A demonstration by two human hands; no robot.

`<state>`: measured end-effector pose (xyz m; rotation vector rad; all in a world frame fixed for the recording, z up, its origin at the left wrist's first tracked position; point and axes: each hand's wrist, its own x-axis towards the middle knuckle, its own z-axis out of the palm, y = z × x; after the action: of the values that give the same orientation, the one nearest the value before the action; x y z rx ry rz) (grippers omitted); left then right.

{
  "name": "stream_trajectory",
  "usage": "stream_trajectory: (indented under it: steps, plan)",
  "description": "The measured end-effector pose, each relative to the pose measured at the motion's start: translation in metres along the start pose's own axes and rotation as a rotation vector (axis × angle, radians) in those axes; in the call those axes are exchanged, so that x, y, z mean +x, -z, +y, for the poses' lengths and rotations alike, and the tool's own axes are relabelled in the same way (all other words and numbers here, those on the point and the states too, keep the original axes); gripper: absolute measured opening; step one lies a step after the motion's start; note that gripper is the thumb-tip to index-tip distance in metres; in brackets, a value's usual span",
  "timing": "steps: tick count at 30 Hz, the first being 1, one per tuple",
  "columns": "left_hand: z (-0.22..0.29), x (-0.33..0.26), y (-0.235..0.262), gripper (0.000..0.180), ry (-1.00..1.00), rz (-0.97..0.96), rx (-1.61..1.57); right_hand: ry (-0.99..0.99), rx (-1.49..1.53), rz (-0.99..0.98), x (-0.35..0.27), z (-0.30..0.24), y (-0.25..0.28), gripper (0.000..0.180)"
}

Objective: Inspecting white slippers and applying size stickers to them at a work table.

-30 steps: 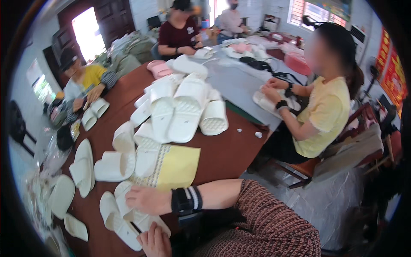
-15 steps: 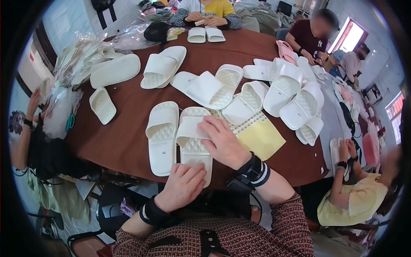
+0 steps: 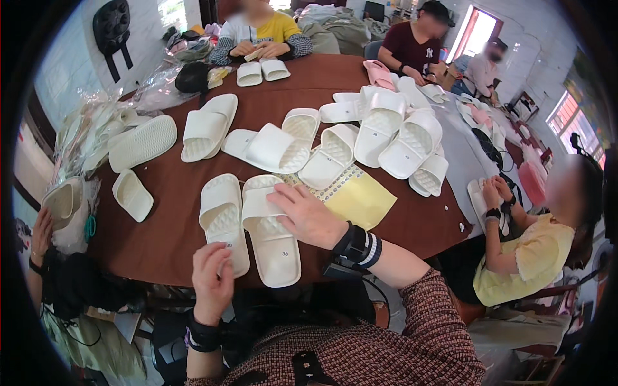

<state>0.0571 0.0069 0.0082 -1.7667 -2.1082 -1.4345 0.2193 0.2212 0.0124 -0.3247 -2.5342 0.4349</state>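
Note:
Two white slide slippers lie side by side before me on the brown table, toes away. My right hand [image 3: 310,216] grips the strap of the right slipper [image 3: 275,252] from its side. A small printed label shows on that slipper's heel. My left hand [image 3: 214,280] is beside the heel of the left slipper [image 3: 222,209], its fingers loosely bent and apart with nothing visible in them. The fingertips partly cover the left slipper's own label. Just beyond my right hand lies a yellow sticker sheet [image 3: 364,199] with rows of small labels, partly under other slippers.
Several white slippers [image 3: 380,125] spread across the brown table [image 3: 174,238]. A sole-up slipper [image 3: 143,143] and bagged slippers [image 3: 77,132] are at the left. Co-workers sit around the table; the one in yellow [image 3: 528,251], at my right, handles a slipper.
My left hand has lifted off the right slipper's heel and moved left toward the other slipper, uncovering the heel label. My right hand stays on the strap. The whole view has shifted.

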Motion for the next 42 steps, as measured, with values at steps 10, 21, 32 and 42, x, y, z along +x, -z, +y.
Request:
stream_trajectory:
  steps: [10, 21, 32, 42]
  plan:
    - [-0.07, 0.019, 0.008, 0.014, 0.287, 0.05, -0.315, 0.119, -0.266, 0.038, 0.014, -0.023, 0.023, 0.027]
    - [-0.077, 0.014, 0.009, 0.009, 0.28, 0.038, -0.322, -0.016, -0.213, 0.582, 0.062, 0.017, 0.185, 0.038]
    - [-0.072, 0.012, 0.007, 0.008, 0.231, 0.06, -0.315, -0.368, -0.696, 0.584, -0.03, 0.125, 0.234, 0.056]
    - [-0.073, 0.014, 0.004, 0.009, 0.244, 0.005, -0.214, -0.053, -0.676, 0.067, -0.035, 0.094, 0.139, 0.064]
